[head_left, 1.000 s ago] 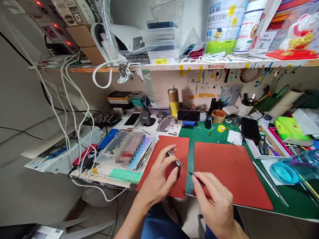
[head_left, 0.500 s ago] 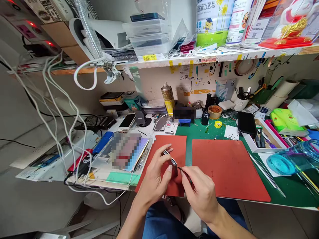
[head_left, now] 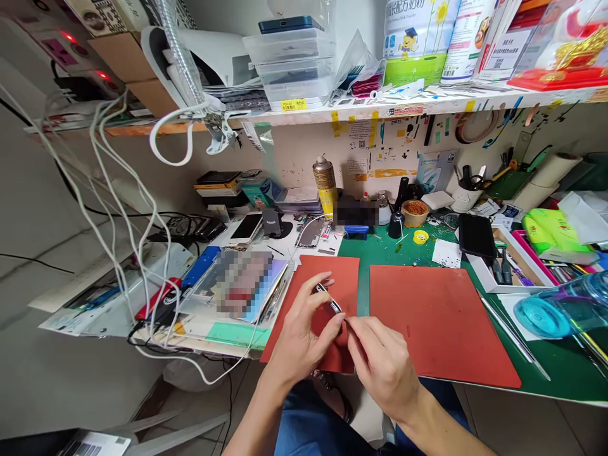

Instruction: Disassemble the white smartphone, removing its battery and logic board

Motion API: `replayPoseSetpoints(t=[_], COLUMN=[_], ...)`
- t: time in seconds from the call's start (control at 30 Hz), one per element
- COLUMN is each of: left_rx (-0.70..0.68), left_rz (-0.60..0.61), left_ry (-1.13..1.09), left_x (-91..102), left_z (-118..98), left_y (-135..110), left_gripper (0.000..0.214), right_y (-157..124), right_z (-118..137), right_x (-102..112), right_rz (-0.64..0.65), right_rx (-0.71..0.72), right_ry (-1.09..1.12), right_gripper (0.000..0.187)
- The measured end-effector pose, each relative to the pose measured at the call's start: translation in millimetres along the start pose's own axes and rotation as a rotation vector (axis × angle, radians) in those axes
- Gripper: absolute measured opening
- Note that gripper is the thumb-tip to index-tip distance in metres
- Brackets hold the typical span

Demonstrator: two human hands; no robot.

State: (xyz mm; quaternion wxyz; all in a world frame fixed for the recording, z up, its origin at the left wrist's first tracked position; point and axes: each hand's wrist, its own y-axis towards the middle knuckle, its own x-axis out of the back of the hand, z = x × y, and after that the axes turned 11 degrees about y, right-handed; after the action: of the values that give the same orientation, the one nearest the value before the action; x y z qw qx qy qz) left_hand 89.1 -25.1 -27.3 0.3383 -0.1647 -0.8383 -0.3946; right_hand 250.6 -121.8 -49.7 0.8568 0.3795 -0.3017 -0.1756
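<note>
My left hand point(head_left: 306, 329) is closed around a slim black device with a shiny metal edge point(head_left: 329, 297), held tilted above the left red mat point(head_left: 344, 269). Most of the device is hidden by the fingers, so its exact kind does not show. Thumb and fingers of my right hand point(head_left: 384, 361) are pinched together at the device's near end. A small dark bit shows at those fingertips, too small to name. Both hands are close together over the mat's front part.
A second red mat point(head_left: 437, 316) lies to the right. Metal tweezers point(head_left: 513, 335), a blue bottle point(head_left: 551, 310) and a white tool box point(head_left: 522, 275) stand farther right. White cables point(head_left: 147, 234) hang at the left. A yellow spray can point(head_left: 325, 187) and a dark phone point(head_left: 475, 235) are behind.
The view has shifted slightly, so the bench appears a little to the right. My left thumb has moved up towards the device's near end, closer to my right fingertips.
</note>
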Motion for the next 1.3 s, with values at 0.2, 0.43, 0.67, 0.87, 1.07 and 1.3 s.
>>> replayPoseSetpoints(t=[0.2,0.43,0.67,0.87,1.07,1.3], left_rx=[-0.031,-0.021,-0.023,-0.016,-0.018,-0.041], left_rz=[-0.045,-0.049,-0.056,-0.052,-0.065,-0.107], left_ry=[0.018,-0.008,-0.011,-0.015,-0.012,0.020], left_x=[-2.7,-4.0,-6.0,-5.4,-5.0,-6.2], left_z=[-1,2,4,3,2,0], left_y=[4,1,0,0,0,0], left_gripper=[0.023,0.025,0.024,0.024,0.023,0.025], right_y=[-2,-7,-12,-12,-10,-13], right_z=[-4,1,-3,-5,-7,-9], right_x=[-1,1,-2,-4,-2,-3], right_rz=[0.021,-0.013,0.014,0.042,0.075,0.104], right_rx=[0.178,-0.078,-0.136,-0.137,-0.093,0.214], right_ry=[-0.124,0.050,0.092,0.076,0.044,-0.166], right_gripper=[0.024,0.022,0.023,0.023,0.021,0.026])
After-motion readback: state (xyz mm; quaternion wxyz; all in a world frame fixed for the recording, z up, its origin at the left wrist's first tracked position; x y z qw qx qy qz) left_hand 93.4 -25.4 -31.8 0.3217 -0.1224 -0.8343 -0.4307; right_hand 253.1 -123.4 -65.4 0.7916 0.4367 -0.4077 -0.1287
